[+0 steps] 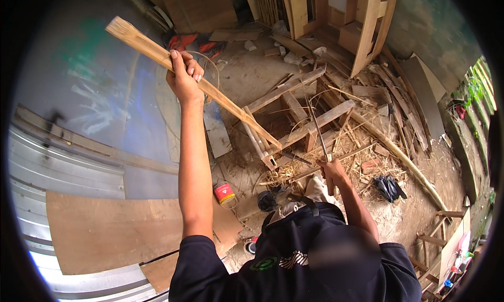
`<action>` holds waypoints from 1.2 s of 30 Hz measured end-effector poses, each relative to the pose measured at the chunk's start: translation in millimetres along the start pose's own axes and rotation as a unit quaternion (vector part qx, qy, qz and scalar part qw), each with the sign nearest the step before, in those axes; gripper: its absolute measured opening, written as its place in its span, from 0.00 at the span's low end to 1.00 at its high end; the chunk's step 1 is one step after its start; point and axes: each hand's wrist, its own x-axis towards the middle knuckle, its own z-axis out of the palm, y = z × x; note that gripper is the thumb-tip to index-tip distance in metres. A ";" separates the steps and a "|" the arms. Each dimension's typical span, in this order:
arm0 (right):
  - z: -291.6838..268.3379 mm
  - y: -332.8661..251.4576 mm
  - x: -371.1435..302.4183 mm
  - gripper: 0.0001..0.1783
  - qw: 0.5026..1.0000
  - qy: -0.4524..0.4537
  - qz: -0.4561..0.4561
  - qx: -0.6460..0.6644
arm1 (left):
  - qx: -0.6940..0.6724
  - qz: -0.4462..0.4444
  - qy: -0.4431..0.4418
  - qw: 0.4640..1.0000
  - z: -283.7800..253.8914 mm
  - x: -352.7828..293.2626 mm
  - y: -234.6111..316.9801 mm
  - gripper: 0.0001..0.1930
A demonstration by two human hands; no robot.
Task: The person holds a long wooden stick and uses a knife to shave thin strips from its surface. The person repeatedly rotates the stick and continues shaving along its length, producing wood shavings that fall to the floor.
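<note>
My left hand (186, 77) is raised on an outstretched arm, its fingers closed around a long, flat strip of split bamboo (229, 103). The strip slants from the upper left down to the right, its lower end beside a low wooden stand (328, 114). Lower and to the right, my right hand (333, 172) grips the handle of a long-bladed knife, probably a machete (316, 125). Its narrow dark blade points away from me, over the stand. Blade and bamboo strip are apart.
Pale shavings (365, 168) litter the dirt floor around the stand. A red and yellow can (224, 193) stands left of it; a black plastic bag (389, 188) lies to the right. Scrap boards (394, 100) are piled at the far right. A plywood sheet (113, 231) lies at left.
</note>
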 end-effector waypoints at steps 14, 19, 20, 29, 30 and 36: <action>75.7 -156.3 16.3 0.15 0.949 0.056 -0.099 0.296 | -0.014 0.053 -0.031 0.998 17.2 15.3 30.0 0.19; 94.4 -242.2 30.1 0.31 0.921 0.172 -0.319 0.140 | -0.001 0.081 -0.031 0.996 28.1 20.0 52.8 0.20; 97.5 -254.2 35.2 0.33 0.900 0.201 -0.372 0.103 | -0.003 0.084 -0.030 0.996 29.8 20.6 58.0 0.20; 113.8 -273.6 59.7 0.18 0.917 0.128 -0.324 0.195 | -0.083 0.140 -0.086 0.983 32.6 35.0 94.5 0.33; 112.6 -272.4 60.4 0.18 0.923 0.118 -0.310 0.194 | -0.089 0.147 -0.066 0.983 32.3 36.4 96.5 0.31; 111.1 -273.1 69.7 0.17 0.918 0.115 -0.331 0.185 | -0.028 0.188 -0.008 0.982 31.7 56.2 123.5 0.22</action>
